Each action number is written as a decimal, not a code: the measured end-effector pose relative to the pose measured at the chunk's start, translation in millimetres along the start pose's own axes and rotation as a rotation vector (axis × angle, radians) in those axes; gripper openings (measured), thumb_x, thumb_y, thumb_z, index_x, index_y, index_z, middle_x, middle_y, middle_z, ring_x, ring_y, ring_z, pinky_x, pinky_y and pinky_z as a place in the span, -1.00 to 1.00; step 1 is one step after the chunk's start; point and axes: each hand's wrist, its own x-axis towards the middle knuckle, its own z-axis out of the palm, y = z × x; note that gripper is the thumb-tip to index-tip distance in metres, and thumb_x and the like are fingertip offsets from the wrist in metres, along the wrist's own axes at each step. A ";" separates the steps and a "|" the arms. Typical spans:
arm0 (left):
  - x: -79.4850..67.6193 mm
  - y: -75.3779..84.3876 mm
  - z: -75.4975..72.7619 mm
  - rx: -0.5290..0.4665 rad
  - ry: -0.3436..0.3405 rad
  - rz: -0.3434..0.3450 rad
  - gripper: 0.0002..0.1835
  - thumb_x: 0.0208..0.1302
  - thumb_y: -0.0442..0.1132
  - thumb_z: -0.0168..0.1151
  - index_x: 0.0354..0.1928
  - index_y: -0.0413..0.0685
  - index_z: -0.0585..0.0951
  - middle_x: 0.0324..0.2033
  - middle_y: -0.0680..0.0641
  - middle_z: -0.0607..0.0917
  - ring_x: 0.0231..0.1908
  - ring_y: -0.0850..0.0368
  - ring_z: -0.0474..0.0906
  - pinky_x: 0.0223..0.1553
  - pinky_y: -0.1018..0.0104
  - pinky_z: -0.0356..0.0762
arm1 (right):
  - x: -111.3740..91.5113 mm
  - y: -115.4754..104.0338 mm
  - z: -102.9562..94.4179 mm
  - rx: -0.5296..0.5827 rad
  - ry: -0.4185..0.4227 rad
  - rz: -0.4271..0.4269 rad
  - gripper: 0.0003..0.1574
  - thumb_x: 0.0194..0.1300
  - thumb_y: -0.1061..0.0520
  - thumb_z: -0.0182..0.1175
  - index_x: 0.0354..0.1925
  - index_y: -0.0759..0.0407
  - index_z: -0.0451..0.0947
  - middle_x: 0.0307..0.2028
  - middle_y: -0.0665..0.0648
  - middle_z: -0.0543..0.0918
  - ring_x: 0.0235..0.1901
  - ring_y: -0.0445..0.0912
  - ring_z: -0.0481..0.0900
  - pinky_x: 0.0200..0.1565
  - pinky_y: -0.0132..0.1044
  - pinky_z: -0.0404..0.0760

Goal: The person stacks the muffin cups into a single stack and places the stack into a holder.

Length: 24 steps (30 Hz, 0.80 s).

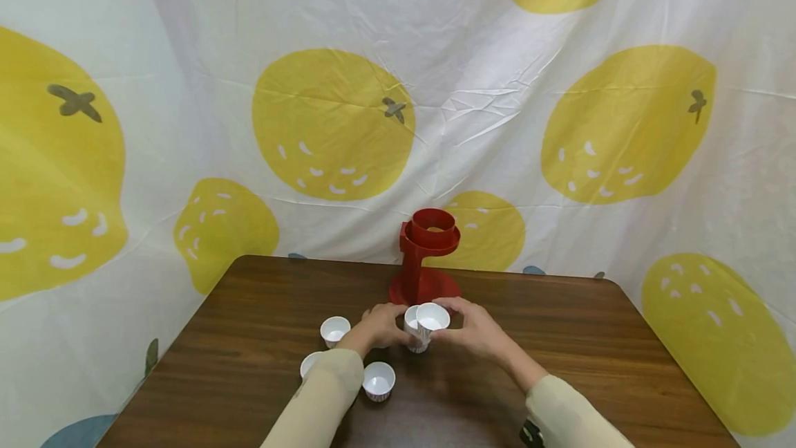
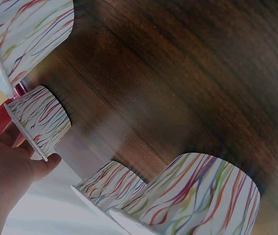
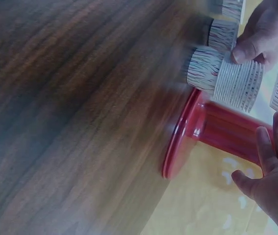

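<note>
My left hand (image 1: 379, 327) grips a stack of nested white paper cups (image 3: 239, 83), printed with wavy coloured lines, its thumb (image 3: 246, 51) against the ribbed rims. With my right hand (image 1: 472, 327) I pinch a single paper cup (image 1: 433, 316) between thumb and fingers. That cup is raised beside the stack and overlaps it in the head view; the right wrist view shows a gap between them. One more cup (image 2: 45, 122) stands on the table close by the left hand, hidden behind that hand in the head view.
Just behind the hands rises a red stand (image 1: 413, 282) with a round base and a ring on top. Around my left forearm sit upright cups: one farther back (image 1: 335, 330), one partly behind the sleeve (image 1: 309, 363), one nearer (image 1: 378, 380). A lemon-printed cloth (image 1: 460, 123) hangs behind the wooden table (image 1: 560, 351).
</note>
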 end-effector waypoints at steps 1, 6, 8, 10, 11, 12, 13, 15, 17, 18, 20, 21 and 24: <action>0.3 -0.2 0.1 0.000 0.001 0.001 -0.30 -0.24 0.21 0.40 0.05 0.19 0.52 -0.06 0.01 0.56 0.00 -0.07 0.36 0.07 -0.20 0.05 | 1.1 -0.8 -0.6 0.004 -0.001 0.011 -0.28 -0.13 -0.14 0.42 0.04 0.00 0.48 -0.14 -0.11 0.56 -0.18 -0.15 0.47 -0.14 -0.19 0.45; 1.8 -1.1 0.4 -0.001 -0.001 0.004 -0.32 -0.25 0.21 0.40 0.03 0.21 0.53 -0.08 0.04 0.57 0.00 -0.07 0.36 0.07 -0.21 0.05 | 5.6 -4.7 -2.7 0.010 0.006 0.037 -0.28 -0.12 -0.17 0.40 0.03 -0.02 0.48 -0.20 -0.09 0.55 -0.27 -0.14 0.47 -0.24 -0.25 0.47; 2.5 -1.6 0.8 -0.004 -0.004 0.003 -0.31 -0.26 0.21 0.40 0.03 0.20 0.53 -0.08 0.05 0.57 0.00 -0.07 0.36 0.07 -0.21 0.05 | 7.2 -5.4 -3.1 0.006 0.022 0.048 -0.28 -0.13 -0.18 0.40 0.03 -0.02 0.49 -0.21 -0.08 0.55 -0.28 -0.14 0.47 -0.24 -0.22 0.47; 2.8 -1.6 0.8 -0.005 -0.004 0.003 -0.31 -0.26 0.21 0.41 0.03 0.20 0.53 -0.09 0.05 0.57 0.00 -0.07 0.36 0.07 -0.21 0.04 | 8.9 -6.0 -3.3 0.000 0.038 0.056 -0.27 -0.14 -0.18 0.41 0.03 -0.02 0.49 -0.20 -0.08 0.55 -0.27 -0.14 0.48 -0.23 -0.18 0.47; 2.8 -1.6 0.8 -0.004 -0.004 0.004 -0.30 -0.26 0.21 0.41 0.04 0.20 0.53 -0.08 0.04 0.57 0.00 -0.08 0.36 0.07 -0.21 0.04 | 9.9 -6.0 -3.2 -0.002 0.047 0.060 -0.27 -0.14 -0.17 0.41 0.03 -0.01 0.49 -0.19 -0.08 0.55 -0.25 -0.13 0.48 -0.21 -0.16 0.47; 2.9 -1.7 0.9 -0.004 -0.002 0.006 -0.30 -0.27 0.21 0.41 0.03 0.20 0.53 -0.09 0.04 0.57 0.00 -0.07 0.36 0.07 -0.21 0.05 | 10.8 -5.8 -3.0 -0.007 0.055 0.063 -0.26 -0.14 -0.17 0.41 0.04 0.00 0.49 -0.18 -0.07 0.56 -0.23 -0.13 0.48 -0.20 -0.14 0.46; 2.8 -1.6 1.0 -0.001 -0.002 0.006 -0.30 -0.27 0.21 0.41 0.04 0.20 0.53 -0.09 0.05 0.57 0.00 -0.07 0.36 0.07 -0.21 0.05 | 11.7 -5.6 -2.9 -0.010 0.063 0.062 -0.26 -0.14 -0.16 0.42 0.04 0.01 0.49 -0.18 -0.07 0.56 -0.22 -0.13 0.48 -0.19 -0.13 0.45; 2.1 -1.2 0.7 0.001 0.003 0.012 -0.30 -0.28 0.21 0.42 0.03 0.20 0.53 -0.10 0.04 0.57 -0.02 -0.07 0.37 0.06 -0.20 0.06 | 13.4 -4.6 -2.3 -0.026 0.079 0.056 -0.26 -0.13 -0.15 0.41 0.04 0.03 0.49 -0.17 -0.07 0.57 -0.19 -0.13 0.48 -0.16 -0.13 0.44; 1.6 -1.0 0.8 0.003 0.005 0.015 -0.29 -0.28 0.22 0.42 0.03 0.20 0.53 -0.11 0.04 0.57 -0.03 -0.07 0.38 0.06 -0.19 0.07 | 15.2 -2.5 -0.9 -0.038 0.094 0.058 -0.27 -0.13 -0.15 0.42 0.04 0.03 0.50 -0.16 -0.09 0.57 -0.16 -0.14 0.48 -0.13 -0.13 0.43; 1.5 -1.1 0.8 0.004 0.006 0.015 -0.29 -0.28 0.22 0.42 0.03 0.20 0.53 -0.12 0.05 0.57 -0.03 -0.06 0.37 0.06 -0.18 0.07 | 16.0 -1.5 -0.1 -0.038 0.101 0.058 -0.27 -0.13 -0.15 0.42 0.03 0.04 0.50 -0.16 -0.09 0.57 -0.16 -0.14 0.48 -0.12 -0.13 0.43; 1.1 -1.2 0.8 0.003 0.010 0.019 -0.29 -0.29 0.22 0.42 0.02 0.19 0.53 -0.13 0.04 0.58 -0.03 -0.07 0.38 0.05 -0.19 0.08 | 17.6 -0.1 1.6 -0.040 0.111 0.067 -0.28 -0.13 -0.14 0.42 0.03 0.05 0.50 -0.16 -0.09 0.57 -0.14 -0.14 0.48 -0.10 -0.11 0.43; 1.2 -1.5 0.8 0.005 0.010 0.019 -0.28 -0.29 0.23 0.42 0.03 0.18 0.53 -0.12 0.04 0.57 -0.03 -0.07 0.38 0.05 -0.19 0.08 | 18.6 0.8 2.8 -0.036 0.115 0.078 -0.28 -0.14 -0.14 0.42 0.02 0.05 0.50 -0.16 -0.09 0.57 -0.14 -0.14 0.48 -0.09 -0.11 0.42; 1.7 -2.0 1.0 0.007 0.008 0.018 -0.26 -0.29 0.24 0.42 0.04 0.16 0.52 -0.12 0.03 0.57 -0.02 -0.07 0.37 0.06 -0.19 0.07 | 21.0 1.9 5.6 -0.026 0.126 0.100 -0.27 -0.14 -0.14 0.42 0.02 0.07 0.50 -0.13 -0.04 0.57 -0.12 -0.11 0.48 -0.07 -0.08 0.42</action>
